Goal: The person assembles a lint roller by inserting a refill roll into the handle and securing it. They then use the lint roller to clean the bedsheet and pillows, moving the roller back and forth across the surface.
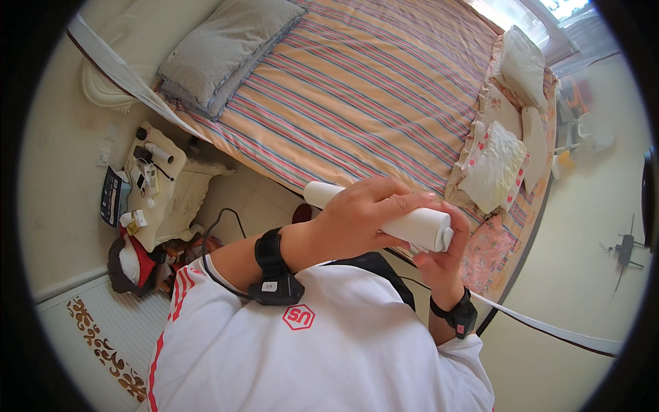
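Observation:
A plain white cylinder (420,228) with a small knob or cap on its right end is held in front of my chest, slanting down to the right. My left hand (360,209) wraps around its middle from above. At the capped end, my right hand (449,264) has its fingers curled around the cylinder, with the thumb beneath. The palm sides of both hands are hidden. Beyond the cylinder lies a bed with a striped orange sheet (357,89).
Grey pillows (226,55) lie at the bed's far left, white cushions (498,165) at its right. A cream bedside table (171,185) with small items stands left, near a dark and red bag (137,264). White bands (549,319) cross near the bed's corners.

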`<control>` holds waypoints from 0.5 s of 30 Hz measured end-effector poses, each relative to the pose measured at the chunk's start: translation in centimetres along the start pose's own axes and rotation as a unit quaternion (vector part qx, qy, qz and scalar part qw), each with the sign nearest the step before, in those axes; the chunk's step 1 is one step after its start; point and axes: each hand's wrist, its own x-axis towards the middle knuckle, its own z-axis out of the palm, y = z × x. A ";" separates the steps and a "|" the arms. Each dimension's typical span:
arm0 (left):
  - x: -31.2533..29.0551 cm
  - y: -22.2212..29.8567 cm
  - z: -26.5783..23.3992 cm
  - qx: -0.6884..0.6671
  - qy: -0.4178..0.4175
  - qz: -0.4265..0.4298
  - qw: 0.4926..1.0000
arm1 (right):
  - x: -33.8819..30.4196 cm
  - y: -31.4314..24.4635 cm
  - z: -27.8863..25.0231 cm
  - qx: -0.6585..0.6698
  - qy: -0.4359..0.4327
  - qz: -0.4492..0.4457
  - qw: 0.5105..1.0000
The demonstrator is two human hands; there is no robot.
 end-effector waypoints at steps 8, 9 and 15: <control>-1.1 -1.3 -2.0 0.023 0.003 -0.045 0.999 | 2.4 -1.7 -0.2 -0.102 -0.090 -0.089 0.987; -1.3 -1.6 -2.3 0.013 0.002 -0.044 0.999 | 2.4 -1.8 -0.3 -0.094 -0.085 -0.089 0.988; -2.3 -2.0 -3.4 -0.037 -0.025 -0.082 0.996 | 2.1 -2.3 -0.3 -0.046 -0.109 -0.087 0.989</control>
